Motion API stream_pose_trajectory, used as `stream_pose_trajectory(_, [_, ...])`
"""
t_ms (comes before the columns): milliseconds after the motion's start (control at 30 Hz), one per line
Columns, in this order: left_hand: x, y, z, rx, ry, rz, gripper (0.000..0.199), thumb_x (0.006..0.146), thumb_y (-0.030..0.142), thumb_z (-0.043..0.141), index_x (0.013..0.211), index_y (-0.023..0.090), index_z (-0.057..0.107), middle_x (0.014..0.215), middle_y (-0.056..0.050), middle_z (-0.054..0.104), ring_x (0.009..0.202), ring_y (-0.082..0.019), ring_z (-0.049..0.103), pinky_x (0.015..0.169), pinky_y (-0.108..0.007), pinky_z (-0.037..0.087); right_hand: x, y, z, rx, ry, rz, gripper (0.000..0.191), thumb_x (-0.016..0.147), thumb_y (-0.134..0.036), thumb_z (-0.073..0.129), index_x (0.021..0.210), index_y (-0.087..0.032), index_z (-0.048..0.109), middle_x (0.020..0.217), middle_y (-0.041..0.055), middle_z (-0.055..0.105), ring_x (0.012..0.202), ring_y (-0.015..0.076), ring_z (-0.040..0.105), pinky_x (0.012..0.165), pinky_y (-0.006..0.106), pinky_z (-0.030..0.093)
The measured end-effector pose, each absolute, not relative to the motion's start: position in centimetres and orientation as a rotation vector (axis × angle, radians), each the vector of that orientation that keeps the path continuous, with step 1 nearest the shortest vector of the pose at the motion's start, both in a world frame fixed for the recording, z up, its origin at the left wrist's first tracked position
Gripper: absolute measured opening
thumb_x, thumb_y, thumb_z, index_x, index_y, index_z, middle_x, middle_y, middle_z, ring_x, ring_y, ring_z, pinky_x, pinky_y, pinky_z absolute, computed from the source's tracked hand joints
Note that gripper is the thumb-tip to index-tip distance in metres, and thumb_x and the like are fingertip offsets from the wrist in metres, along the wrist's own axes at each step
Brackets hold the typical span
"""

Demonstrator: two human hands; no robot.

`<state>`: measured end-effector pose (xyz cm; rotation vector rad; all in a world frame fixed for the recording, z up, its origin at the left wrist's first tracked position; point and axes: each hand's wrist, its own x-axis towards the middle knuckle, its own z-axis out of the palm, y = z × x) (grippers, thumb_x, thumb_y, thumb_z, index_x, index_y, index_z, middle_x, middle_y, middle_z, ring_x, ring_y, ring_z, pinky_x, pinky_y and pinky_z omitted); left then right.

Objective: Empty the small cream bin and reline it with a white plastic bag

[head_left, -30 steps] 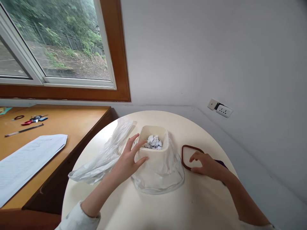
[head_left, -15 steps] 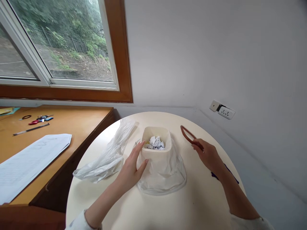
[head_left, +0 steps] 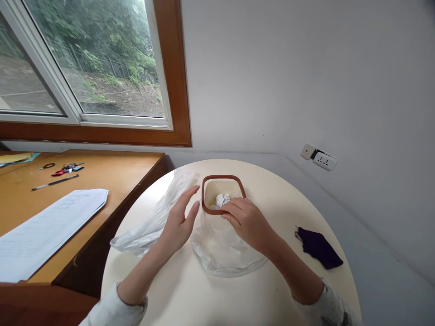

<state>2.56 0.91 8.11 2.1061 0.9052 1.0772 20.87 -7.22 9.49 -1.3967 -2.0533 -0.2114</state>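
A brown ring-shaped rim (head_left: pixel 223 177) is at the mouth of a small cream waste bin (head_left: pixel 220 187); I cannot tell whether it is fully seated. My right hand (head_left: pixel 250 222) grips the rim's near right part, fingers over the edge and thumb beneath. Crumpled white paper (head_left: pixel 222 199) lies inside the bin, partly hidden by those fingers. My left hand (head_left: pixel 179 222), open with fingers apart, hovers just left of the rim and touches nothing. A thin clear plastic bag (head_left: pixel 226 260) drapes around the bin's lower part onto the round table (head_left: pixel 204 303).
Another crumpled plastic bag (head_left: pixel 149 231) lies left of the bin. A dark purple cloth (head_left: pixel 321 248) rests at the table's right. On the wooden desk (head_left: pixel 136 165) are papers (head_left: pixel 61 231), a pen (head_left: pixel 56 182) and keys (head_left: pixel 71 167). A wall (head_left: pixel 272 81) stands behind.
My right hand has brought the brown rim leftward from the bin's right side onto its mouth. My left hand has come off the bin and moved slightly left. The purple cloth is now uncovered.
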Motion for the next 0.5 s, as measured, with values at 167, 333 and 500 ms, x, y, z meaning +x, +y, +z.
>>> stream_pose_trajectory(167, [3.04, 0.75, 8.48, 2.171, 0.885, 0.897, 0.045, 0.09, 0.041, 0.036, 0.132, 0.026, 0.036, 0.141, -0.003, 0.036, 0.131, -0.02, 0.031, 0.107, -0.039, 0.03, 20.64, -7.45, 9.27, -1.424, -2.018, -0.191, 0.013, 0.087, -0.017, 0.047, 0.088, -0.017, 0.06, 0.079, 0.0043, 0.062, 0.075, 0.0168, 0.055, 0.069, 0.033, 0.045])
stream_pose_trajectory(333, [3.38, 0.74, 8.08, 2.177, 0.829, 0.873, 0.04, 0.09, 0.04, 0.037, 0.127, 0.025, 0.043, 0.144, -0.004, 0.032, 0.132, -0.02, 0.027, 0.108, -0.038, 0.028, 20.63, -7.77, 9.25, -1.401, -2.018, -0.138, 0.013, 0.087, -0.018, 0.047, 0.088, -0.018, 0.06, 0.077, 0.0037, 0.06, 0.074, 0.0158, 0.055, 0.07, 0.032, 0.046])
stream_pose_trajectory(500, [3.22, 0.55, 8.07, 2.187, 0.806, 0.899, 0.034, 0.089, 0.037, 0.039, 0.12, 0.025, 0.048, 0.143, -0.005, 0.032, 0.131, -0.019, 0.029, 0.106, -0.037, 0.03, 20.9, -7.71, 8.99, -1.333, -2.009, -0.132, 0.013, 0.087, -0.018, 0.047, 0.092, -0.019, 0.059, 0.08, 0.0037, 0.061, 0.077, 0.0156, 0.056, 0.073, 0.032, 0.046])
